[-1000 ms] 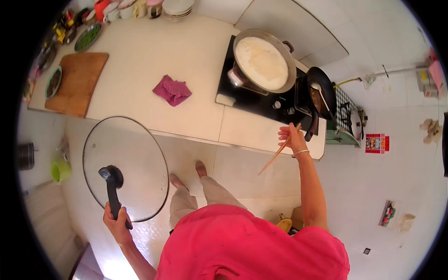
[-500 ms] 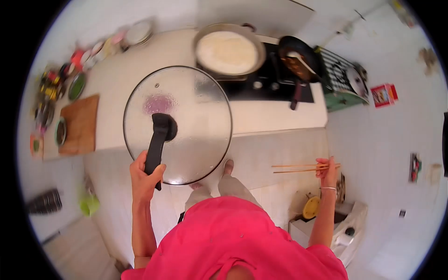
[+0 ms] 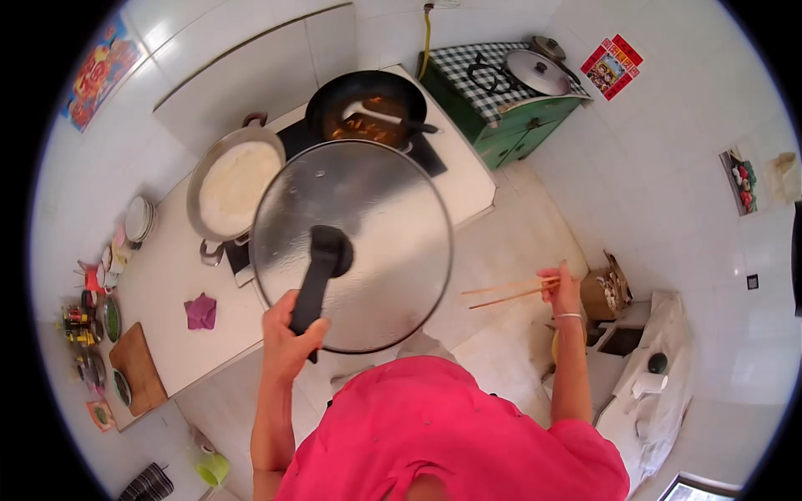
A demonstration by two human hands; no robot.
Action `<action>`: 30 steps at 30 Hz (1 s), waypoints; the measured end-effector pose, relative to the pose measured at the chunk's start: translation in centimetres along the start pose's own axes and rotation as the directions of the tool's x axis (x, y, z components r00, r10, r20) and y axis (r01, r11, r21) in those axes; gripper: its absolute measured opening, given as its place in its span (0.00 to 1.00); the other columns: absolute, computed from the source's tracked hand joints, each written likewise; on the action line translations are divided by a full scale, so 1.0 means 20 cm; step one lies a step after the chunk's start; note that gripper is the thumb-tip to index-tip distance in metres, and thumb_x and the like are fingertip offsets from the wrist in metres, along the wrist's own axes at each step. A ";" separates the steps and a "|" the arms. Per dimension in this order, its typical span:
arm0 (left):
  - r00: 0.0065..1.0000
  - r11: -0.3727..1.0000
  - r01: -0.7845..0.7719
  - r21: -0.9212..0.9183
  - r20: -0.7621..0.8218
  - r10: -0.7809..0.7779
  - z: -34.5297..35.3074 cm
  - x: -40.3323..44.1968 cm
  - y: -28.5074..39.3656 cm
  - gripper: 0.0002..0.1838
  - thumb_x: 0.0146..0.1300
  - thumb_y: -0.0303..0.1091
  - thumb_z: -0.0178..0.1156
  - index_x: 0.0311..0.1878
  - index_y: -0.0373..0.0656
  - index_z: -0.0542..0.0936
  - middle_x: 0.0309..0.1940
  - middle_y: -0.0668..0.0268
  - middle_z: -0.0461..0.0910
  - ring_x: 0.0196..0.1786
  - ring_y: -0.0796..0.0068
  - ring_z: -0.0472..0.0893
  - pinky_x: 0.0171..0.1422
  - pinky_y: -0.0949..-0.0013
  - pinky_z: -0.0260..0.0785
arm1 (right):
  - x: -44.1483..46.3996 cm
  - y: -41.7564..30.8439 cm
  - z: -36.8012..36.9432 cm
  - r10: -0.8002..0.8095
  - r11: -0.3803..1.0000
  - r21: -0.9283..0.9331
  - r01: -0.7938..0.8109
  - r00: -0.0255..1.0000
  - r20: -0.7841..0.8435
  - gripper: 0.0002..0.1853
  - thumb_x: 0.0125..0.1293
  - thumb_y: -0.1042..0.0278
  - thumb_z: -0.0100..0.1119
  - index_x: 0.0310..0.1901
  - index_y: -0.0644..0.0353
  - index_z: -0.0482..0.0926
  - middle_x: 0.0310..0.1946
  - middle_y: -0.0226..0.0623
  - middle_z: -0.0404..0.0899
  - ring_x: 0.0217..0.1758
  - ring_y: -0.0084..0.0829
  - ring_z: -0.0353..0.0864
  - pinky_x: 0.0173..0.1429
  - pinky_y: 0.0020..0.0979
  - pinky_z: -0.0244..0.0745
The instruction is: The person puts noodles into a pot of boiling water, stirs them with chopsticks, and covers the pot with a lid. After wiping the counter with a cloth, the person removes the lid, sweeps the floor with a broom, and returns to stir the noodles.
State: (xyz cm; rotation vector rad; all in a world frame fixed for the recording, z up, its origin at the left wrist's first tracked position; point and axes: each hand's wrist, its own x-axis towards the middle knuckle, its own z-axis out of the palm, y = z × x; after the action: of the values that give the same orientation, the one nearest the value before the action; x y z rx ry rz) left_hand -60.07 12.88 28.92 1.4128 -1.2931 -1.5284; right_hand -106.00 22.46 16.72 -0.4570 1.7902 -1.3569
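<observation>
My left hand [image 3: 290, 338] is wrapped round the black handle of a large glass lid [image 3: 393, 250], whose inside is beaded with water drops. The lid hangs in front of me, over the counter's edge and the floor. Off to the right, my right hand [image 3: 560, 288] grips a pair of long chopsticks [image 3: 510, 292] that point left. Beyond the lid, a wide pan [image 3: 238, 190] of white, frothy content stands on the hob, uncovered. To its right a black wok [image 3: 368, 93] holds brown food in sauce, with a spatula [image 3: 388, 117] resting in it.
A purple cloth [image 3: 200, 311] lies on the counter. At the left are a wooden cutting board [image 3: 139, 367], stacked plates [image 3: 140, 219], bowls and bottles. A green cabinet [image 3: 522, 132] with a checked cover stands right of the counter. Behind my right hand is a cardboard box [image 3: 603, 295].
My view has swung to the right, so the stove, pan and wok now appear further left. The lid has moved rightward along the counter with my left hand. Both hands keep their holds.
</observation>
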 end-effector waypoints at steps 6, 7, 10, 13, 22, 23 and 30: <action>0.964 0.998 -0.054 0.028 0.261 0.045 0.59 0.40 0.12 0.11 0.49 0.28 0.62 0.36 0.37 0.73 0.20 0.73 0.69 0.21 0.87 0.69 0.22 0.78 0.60 | 0.39 -0.06 -0.46 -0.042 0.999 -0.034 0.036 0.976 -0.215 0.29 0.69 0.44 0.43 0.31 0.66 0.79 0.15 0.29 0.71 0.12 0.20 0.66 0.15 0.21 0.59; 0.952 0.999 -0.036 0.020 0.304 0.028 0.68 0.47 0.14 0.11 0.49 0.28 0.63 0.35 0.38 0.73 0.19 0.74 0.68 0.21 0.87 0.69 0.22 0.78 0.60 | 0.45 -0.03 -0.54 -0.122 0.992 -0.060 0.111 0.966 -0.229 0.29 0.69 0.44 0.42 0.31 0.66 0.79 0.15 0.28 0.71 0.12 0.20 0.66 0.14 0.21 0.59; 0.897 1.000 0.016 0.020 0.442 -0.023 0.90 0.64 0.17 0.10 0.50 0.31 0.62 0.33 0.37 0.73 0.18 0.72 0.70 0.19 0.85 0.69 0.21 0.76 0.60 | 0.48 -0.10 -0.68 -0.087 0.996 -0.026 0.084 0.930 -0.358 0.30 0.70 0.44 0.41 0.32 0.68 0.79 0.15 0.30 0.71 0.13 0.20 0.66 0.15 0.21 0.58; 0.862 0.999 -0.019 -0.028 0.506 0.030 1.08 0.82 0.14 0.11 0.49 0.32 0.62 0.30 0.36 0.72 0.17 0.69 0.72 0.17 0.82 0.70 0.19 0.74 0.61 | 0.44 -0.13 -0.80 -0.076 0.996 0.000 0.088 0.857 -0.510 0.30 0.70 0.44 0.41 0.32 0.68 0.79 0.14 0.31 0.71 0.12 0.20 0.65 0.14 0.20 0.57; 0.876 0.997 0.007 -0.072 0.482 0.029 1.48 1.38 0.03 0.11 0.49 0.32 0.63 0.28 0.36 0.73 0.16 0.69 0.71 0.16 0.82 0.70 0.19 0.75 0.60 | 0.42 -0.07 -0.97 -0.048 0.996 0.029 0.087 0.759 -0.649 0.29 0.69 0.46 0.44 0.32 0.69 0.80 0.14 0.31 0.72 0.11 0.20 0.66 0.14 0.19 0.59; 0.889 0.998 0.027 -0.064 0.458 0.005 1.52 1.45 0.03 0.10 0.50 0.32 0.63 0.28 0.37 0.73 0.16 0.69 0.71 0.17 0.83 0.70 0.19 0.75 0.60 | 0.48 -0.05 -0.99 -0.029 0.996 0.048 0.078 0.769 -0.639 0.29 0.69 0.46 0.44 0.32 0.69 0.80 0.14 0.31 0.72 0.12 0.20 0.66 0.14 0.19 0.59; 0.971 0.995 0.014 -0.095 0.241 0.010 1.81 2.02 -0.17 0.09 0.50 0.30 0.63 0.30 0.35 0.74 0.16 0.68 0.72 0.16 0.82 0.70 0.16 0.75 0.61 | 1.13 -0.14 -1.01 0.047 0.999 0.019 -0.044 0.848 -0.527 0.28 0.69 0.46 0.44 0.31 0.67 0.79 0.15 0.30 0.71 0.11 0.21 0.66 0.13 0.21 0.58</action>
State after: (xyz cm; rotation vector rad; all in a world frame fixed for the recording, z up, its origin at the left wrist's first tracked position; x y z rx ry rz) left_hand -102.15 -16.20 10.68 1.1962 -1.3389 -1.7822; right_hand -135.74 18.01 12.11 -0.0240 2.2189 -1.5554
